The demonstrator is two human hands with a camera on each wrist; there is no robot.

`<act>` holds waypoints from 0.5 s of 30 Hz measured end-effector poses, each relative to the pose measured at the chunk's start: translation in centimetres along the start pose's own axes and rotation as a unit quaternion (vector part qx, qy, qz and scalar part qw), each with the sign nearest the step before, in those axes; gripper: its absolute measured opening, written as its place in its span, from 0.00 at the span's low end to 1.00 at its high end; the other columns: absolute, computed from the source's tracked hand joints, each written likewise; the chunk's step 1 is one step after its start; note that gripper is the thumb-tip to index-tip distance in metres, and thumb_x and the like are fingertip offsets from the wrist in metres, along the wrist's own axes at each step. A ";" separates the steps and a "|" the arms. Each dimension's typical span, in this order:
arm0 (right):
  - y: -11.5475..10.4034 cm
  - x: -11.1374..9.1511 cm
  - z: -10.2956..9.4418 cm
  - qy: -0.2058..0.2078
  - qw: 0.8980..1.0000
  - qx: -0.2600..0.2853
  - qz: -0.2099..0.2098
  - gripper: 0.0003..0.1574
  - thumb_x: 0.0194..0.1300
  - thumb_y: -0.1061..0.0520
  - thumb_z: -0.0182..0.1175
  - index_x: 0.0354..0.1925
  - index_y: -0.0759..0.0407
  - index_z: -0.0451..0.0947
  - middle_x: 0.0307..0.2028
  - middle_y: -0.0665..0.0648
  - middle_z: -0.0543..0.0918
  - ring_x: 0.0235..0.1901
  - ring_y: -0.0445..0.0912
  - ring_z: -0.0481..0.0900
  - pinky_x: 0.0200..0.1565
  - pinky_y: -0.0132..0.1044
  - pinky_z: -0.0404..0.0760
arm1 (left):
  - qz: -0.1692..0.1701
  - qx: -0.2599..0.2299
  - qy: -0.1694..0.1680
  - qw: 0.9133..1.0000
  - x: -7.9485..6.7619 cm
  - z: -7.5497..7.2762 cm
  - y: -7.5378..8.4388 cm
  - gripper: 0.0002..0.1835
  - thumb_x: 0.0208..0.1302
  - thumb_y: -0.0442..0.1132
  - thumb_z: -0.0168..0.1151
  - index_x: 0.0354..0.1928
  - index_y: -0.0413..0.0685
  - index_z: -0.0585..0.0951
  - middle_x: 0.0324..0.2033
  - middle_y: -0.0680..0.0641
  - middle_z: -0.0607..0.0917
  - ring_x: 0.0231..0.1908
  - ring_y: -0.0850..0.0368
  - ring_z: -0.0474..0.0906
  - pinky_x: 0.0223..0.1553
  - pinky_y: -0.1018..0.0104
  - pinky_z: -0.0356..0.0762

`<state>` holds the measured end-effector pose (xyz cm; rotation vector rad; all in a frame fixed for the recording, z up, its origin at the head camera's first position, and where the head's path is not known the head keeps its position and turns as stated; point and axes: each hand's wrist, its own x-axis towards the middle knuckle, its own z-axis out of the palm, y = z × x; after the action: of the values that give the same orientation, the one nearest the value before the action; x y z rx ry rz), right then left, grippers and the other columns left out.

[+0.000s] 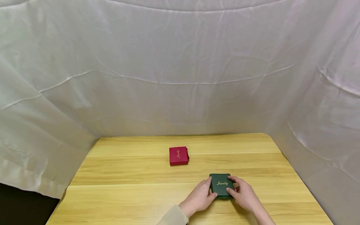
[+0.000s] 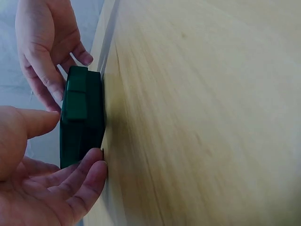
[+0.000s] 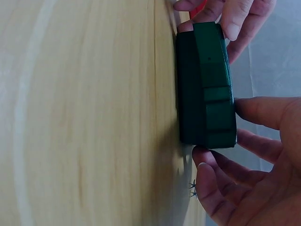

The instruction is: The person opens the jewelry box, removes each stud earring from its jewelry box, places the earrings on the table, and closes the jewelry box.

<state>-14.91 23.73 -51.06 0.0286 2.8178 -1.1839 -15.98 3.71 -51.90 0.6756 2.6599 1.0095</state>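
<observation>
A square green jewelry box, with gold "Jewelry" lettering on top, is at the front right of the table. My left hand grips its left side, thumb near the front left corner and fingers along the edge. From the right, my right hand holds it with the thumb on the near top corner and a finger at the far one. In the left wrist view the front of the box shows a raised green flap. The right wrist view has the box between both hands, low over the wood.
A red jewelry box lies farther back on the wooden table, left of the green one, with a bit of red sticking out at its right side. Pale grey cloth hangs behind the table and along both sides.
</observation>
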 end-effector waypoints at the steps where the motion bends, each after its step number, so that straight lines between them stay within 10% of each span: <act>1: 0.0 0.0 0.0 0.001 1.000 -0.004 -0.002 0.31 0.56 0.57 0.64 0.58 0.58 0.69 0.48 0.60 0.75 0.32 0.43 0.75 0.31 0.36 0.74 | -0.001 -0.005 0.000 1.000 -0.1 -0.1 -0.1 0.34 0.62 0.49 0.56 0.66 0.42 0.59 0.45 0.50 0.74 0.37 0.67 0.68 0.38 0.72 0.69; 15: -0.5 -0.1 -0.2 0.003 0.999 -0.033 0.003 0.31 0.54 0.57 0.65 0.56 0.59 0.71 0.45 0.59 0.76 0.29 0.41 0.72 0.30 0.36 0.71 | 0.016 -0.019 0.009 1.000 -0.9 -1.0 -1.0 0.31 0.62 0.47 0.57 0.63 0.38 0.63 0.36 0.54 0.73 0.28 0.70 0.66 0.31 0.75 0.68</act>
<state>-14.81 23.54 -50.54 0.0360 2.8585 -1.0909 -15.87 2.05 -51.85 0.7063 2.6463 1.0762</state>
